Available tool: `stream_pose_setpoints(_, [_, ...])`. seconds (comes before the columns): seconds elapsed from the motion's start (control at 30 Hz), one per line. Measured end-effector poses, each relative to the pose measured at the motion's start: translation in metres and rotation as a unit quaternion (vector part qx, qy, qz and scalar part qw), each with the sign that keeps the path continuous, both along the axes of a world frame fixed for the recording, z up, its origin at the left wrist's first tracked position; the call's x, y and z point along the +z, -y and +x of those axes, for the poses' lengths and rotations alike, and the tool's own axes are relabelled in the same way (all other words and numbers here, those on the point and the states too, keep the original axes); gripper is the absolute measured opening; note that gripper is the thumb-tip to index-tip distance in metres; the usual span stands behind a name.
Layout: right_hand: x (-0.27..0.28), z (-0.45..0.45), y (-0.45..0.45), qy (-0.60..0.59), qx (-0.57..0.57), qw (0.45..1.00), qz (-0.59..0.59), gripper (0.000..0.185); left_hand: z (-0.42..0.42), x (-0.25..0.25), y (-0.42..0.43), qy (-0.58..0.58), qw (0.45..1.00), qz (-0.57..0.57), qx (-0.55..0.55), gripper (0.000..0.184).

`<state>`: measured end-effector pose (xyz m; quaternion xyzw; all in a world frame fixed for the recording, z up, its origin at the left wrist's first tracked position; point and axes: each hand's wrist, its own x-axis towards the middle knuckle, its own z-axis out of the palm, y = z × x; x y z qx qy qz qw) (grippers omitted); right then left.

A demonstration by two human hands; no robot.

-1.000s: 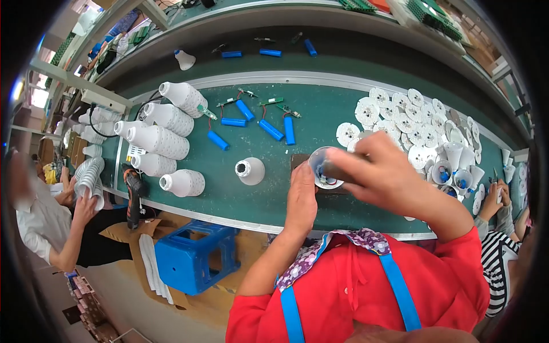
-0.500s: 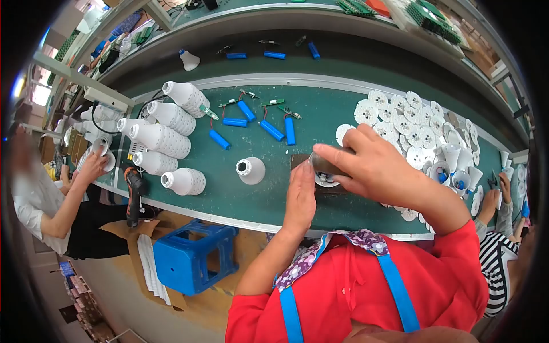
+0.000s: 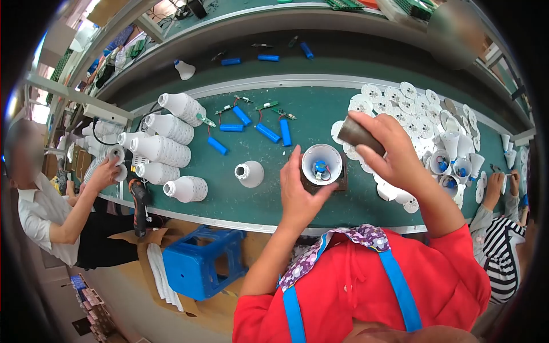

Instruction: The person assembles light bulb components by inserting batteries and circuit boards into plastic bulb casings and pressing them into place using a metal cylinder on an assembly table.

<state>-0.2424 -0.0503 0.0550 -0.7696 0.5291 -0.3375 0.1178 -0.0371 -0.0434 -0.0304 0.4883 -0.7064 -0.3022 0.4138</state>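
Note:
A white cone-shaped lamp housing (image 3: 337,166) stands with its wide mouth up on a dark block (image 3: 342,185). Inside it sits a blue part with wires (image 3: 321,168). My left hand (image 3: 300,197) curls round its left and near side, thumb just below the rim. My right hand (image 3: 397,151) grips a grey-brown metal cylinder (image 3: 360,136), tilted, to the right of the housing and apart from it. Left of my left hand stands a white bulb-shaped shell (image 3: 250,174) with a round opening on top.
Stacked white shells (image 3: 166,150) and a power screwdriver (image 3: 139,200) are at left. Blue batteries with small boards (image 3: 267,133) lie behind. White discs (image 3: 407,108) and more cones (image 3: 450,146) crowd the right. Co-workers sit at both sides; a blue stool (image 3: 197,266) stands below.
My right hand has lifted the metal cylinder off the housing and moved right, uncovering the blue part inside. My left hand has turned, its thumb now spread round the near side.

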Motion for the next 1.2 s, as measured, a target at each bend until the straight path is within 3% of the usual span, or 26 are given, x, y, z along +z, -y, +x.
stream_pose_setpoints(0.03, [-0.018, -0.005, -0.001, 0.004, -0.033, 0.999, -0.006, 0.051, -0.003, -0.007, 0.004, 0.031, 0.999, -0.027, 0.016, 0.08])
stream_pose_setpoints(0.13, [-0.078, -0.018, -0.006, -0.099, -0.109, 0.989, -0.005, 0.052, -0.007, -0.019, 0.015, -0.092, 0.995, -0.037, -0.018, 0.063])
stream_pose_setpoints(0.2, [-0.1, -0.019, -0.015, -0.154, -0.112, 0.981, 0.029, 0.056, -0.007, -0.001, 0.016, -0.145, 0.988, -0.049, 0.005, 0.05])
stream_pose_setpoints(0.27, [-0.11, -0.019, -0.026, -0.184, -0.112, 0.975, 0.045, 0.06, 0.0, 0.013, 0.024, -0.4, 0.901, 0.159, -0.044, 0.045])
stream_pose_setpoints(0.3, [-0.112, -0.019, -0.031, -0.188, -0.112, 0.975, 0.041, 0.062, 0.002, 0.015, 0.029, -0.494, 0.844, 0.185, -0.098, 0.043])
stream_pose_setpoints(0.4, [-0.11, -0.02, -0.035, -0.184, -0.104, 0.976, 0.042, 0.069, 0.0, 0.017, 0.025, -0.554, 0.788, 0.255, -0.081, 0.045])
stream_pose_setpoints(0.47, [-0.105, -0.02, -0.036, -0.147, -0.1, 0.984, 0.009, 0.07, -0.002, 0.017, 0.022, -0.54, 0.788, 0.283, -0.092, 0.046])
stream_pose_setpoints(0.53, [-0.092, -0.017, -0.038, 0.011, -0.055, 0.997, 0.046, 0.071, -0.011, 0.017, 0.015, -0.491, 0.814, 0.301, -0.076, 0.049])
stream_pose_setpoints(0.6, [-0.075, -0.01, -0.038, 0.267, 0.093, 0.942, 0.179, 0.071, -0.033, 0.023, 0.007, -0.403, 0.86, 0.307, -0.06, 0.054])
stream_pose_setpoints(0.67, [-0.077, -0.008, -0.045, 0.235, 0.054, 0.968, 0.067, 0.071, -0.061, 0.046, -0.008, -0.315, 0.878, 0.34, -0.12, 0.061])
stream_pose_setpoints(0.73, [-0.057, -0.028, -0.06, 0.287, 0.013, 0.953, 0.091, 0.073, -0.074, 0.047, -0.02, -0.305, 0.881, 0.302, -0.2, 0.054])
stream_pose_setpoints(0.8, [-0.061, -0.058, -0.075, 0.28, -0.139, 0.949, 0.048, 0.077, -0.065, 0.051, -0.016, -0.193, 0.914, 0.222, -0.28, 0.052])
stream_pose_setpoints(0.87, [-0.042, -0.109, -0.099, 0.271, -0.358, 0.89, 0.075, 0.079, -0.059, 0.056, -0.016, -0.12, 0.948, 0.189, -0.226, 0.047])
stream_pose_setpoints(0.9, [-0.065, -0.141, -0.106, 0.285, -0.434, 0.853, -0.052, 0.074, -0.049, 0.051, -0.014, -0.113, 0.957, 0.187, -0.193, 0.046])
stream_pose_setpoints(0.93, [-0.056, -0.169, -0.116, 0.305, -0.476, 0.82, -0.088, 0.071, -0.04, 0.045, -0.011, -0.103, 0.965, 0.186, -0.157, 0.046])
stream_pose_setpoints(0.97, [-0.041, -0.185, -0.126, 0.272, -0.571, 0.767, -0.113, 0.065, -0.032, 0.04, -0.008, -0.078, 0.976, 0.158, -0.127, 0.044])
stream_pose_setpoints(1.0, [-0.074, -0.227, -0.136, 0.183, -0.623, 0.746, -0.15, 0.064, -0.023, 0.033, -0.004, -0.054, 0.986, 0.129, -0.095, 0.042])
stream_pose_setpoints(1.2, [-0.139, -0.287, -0.172, 0.03, -0.641, 0.764, -0.064, 0.059, 0.022, 0.008, 0.007, 0.065, 0.997, 0.002, 0.032, 0.036])
